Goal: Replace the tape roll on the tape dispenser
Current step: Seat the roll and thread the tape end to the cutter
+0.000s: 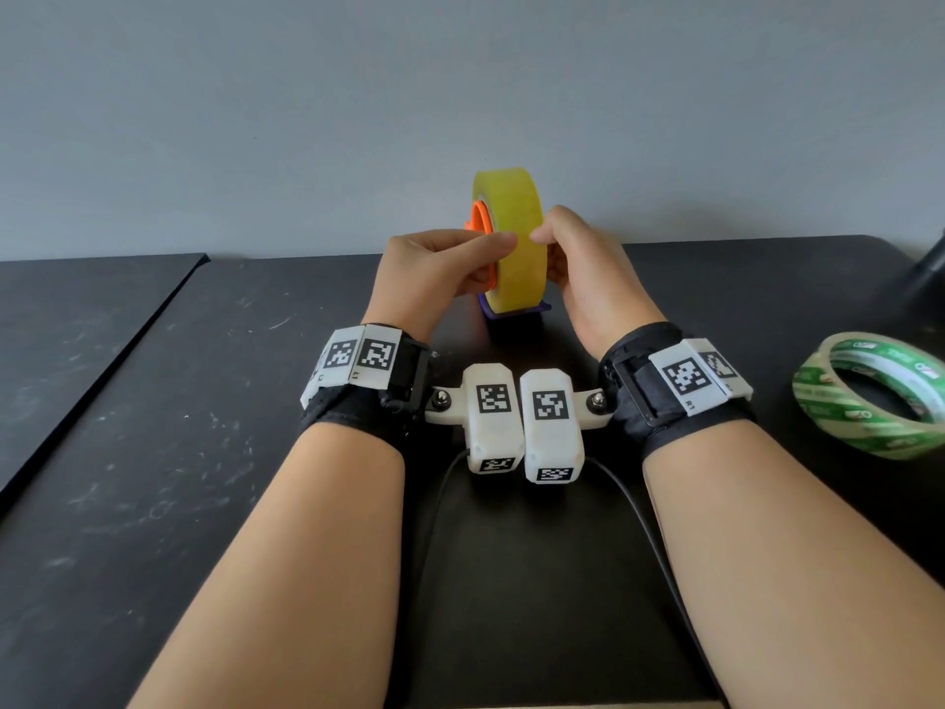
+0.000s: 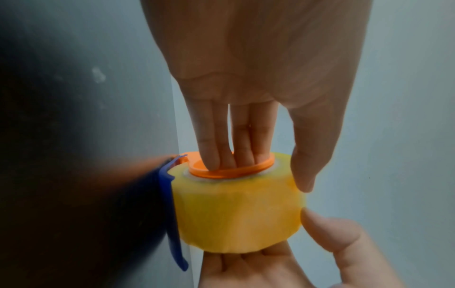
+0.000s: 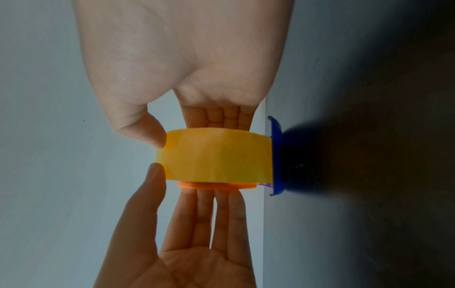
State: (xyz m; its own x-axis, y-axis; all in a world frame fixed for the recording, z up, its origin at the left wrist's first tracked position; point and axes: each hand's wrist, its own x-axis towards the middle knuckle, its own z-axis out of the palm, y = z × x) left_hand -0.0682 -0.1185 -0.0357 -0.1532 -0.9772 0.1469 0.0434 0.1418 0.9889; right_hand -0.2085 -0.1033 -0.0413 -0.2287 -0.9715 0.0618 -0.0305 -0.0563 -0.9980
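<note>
The yellow roll (image 1: 509, 243) stands on edge at the middle of the worktop (image 1: 204, 427), sitting on the orange hub (image 1: 479, 225) of the blue dispenser (image 1: 516, 313), whose base rests on the dark surface under it. Both hands frame it from either side. The left hand (image 1: 434, 276) has its fingers (image 2: 209, 148) straight and laid against the hub's face, with the thumb reaching across the near rim of the roll; it presses rather than grips, likely to brace the hub so it does not slide along with the tape. The right hand (image 1: 583, 271) clasps the roll, its thumb on the tread near the left thumb and its fingers flat behind the right face, a hold suited to drawing or seating the roll along the hub's axis.

Whether the roll is going on or coming off cannot be told from here; the fit between core and hub is partly hidden by the fingers. A green roll (image 1: 879, 394) lies flat on the worktop to the right, well apart, within easy reach of the right hand, presumably the other roll in the swap.
</note>
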